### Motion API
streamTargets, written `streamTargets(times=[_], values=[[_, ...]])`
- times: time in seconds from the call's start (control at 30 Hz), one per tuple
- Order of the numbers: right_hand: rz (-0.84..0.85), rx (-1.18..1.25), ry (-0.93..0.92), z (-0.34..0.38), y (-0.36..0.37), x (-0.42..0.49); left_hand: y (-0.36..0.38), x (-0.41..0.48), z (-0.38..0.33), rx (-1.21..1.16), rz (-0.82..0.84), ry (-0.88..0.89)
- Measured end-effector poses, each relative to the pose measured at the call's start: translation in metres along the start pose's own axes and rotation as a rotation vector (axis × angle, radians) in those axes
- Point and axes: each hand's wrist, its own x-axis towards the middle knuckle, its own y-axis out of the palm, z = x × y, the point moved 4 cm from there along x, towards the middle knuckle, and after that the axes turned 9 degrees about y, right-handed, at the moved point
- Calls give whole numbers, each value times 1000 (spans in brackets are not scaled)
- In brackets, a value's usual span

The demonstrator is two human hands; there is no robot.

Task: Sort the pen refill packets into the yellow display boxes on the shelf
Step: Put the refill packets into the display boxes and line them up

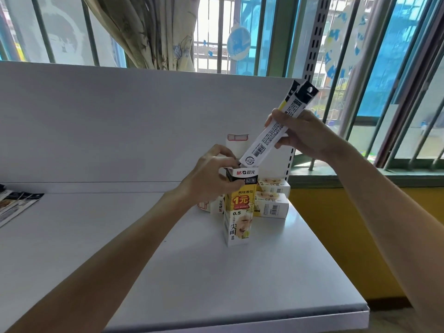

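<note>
Notably, both hands were engaged.
Refill packets (264, 143) were gripped by right hand (307, 135), yellow display box (237, 212) by left hand (211, 176).

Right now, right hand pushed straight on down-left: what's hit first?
Likely the open top of the upright yellow box, which the left hand grips; the refill packets in the right hand end at it. Depth unclear.
</note>
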Motion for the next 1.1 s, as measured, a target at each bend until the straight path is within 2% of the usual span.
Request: streamTargets(times=[0.23, 0.4, 0.73, 0.93, 1.03, 1.1], values=[[176, -11, 59, 4, -2, 9, 1, 0, 0, 24, -2, 28], [192, 26, 87, -1, 0, 12, 0, 2, 2, 15, 42, 24], [62, -291, 150, 1, 20, 24, 2, 3, -5, -19, 75, 90], [174, -387, 100, 15, 41, 17, 1, 3, -7, 21, 83, 142], [183, -580, 191, -6, 52, 12, 0, 0, -4, -28, 80, 65], [178, -631, 189, -20, 56, 7, -1, -1, -1, -50, 52, 19]])
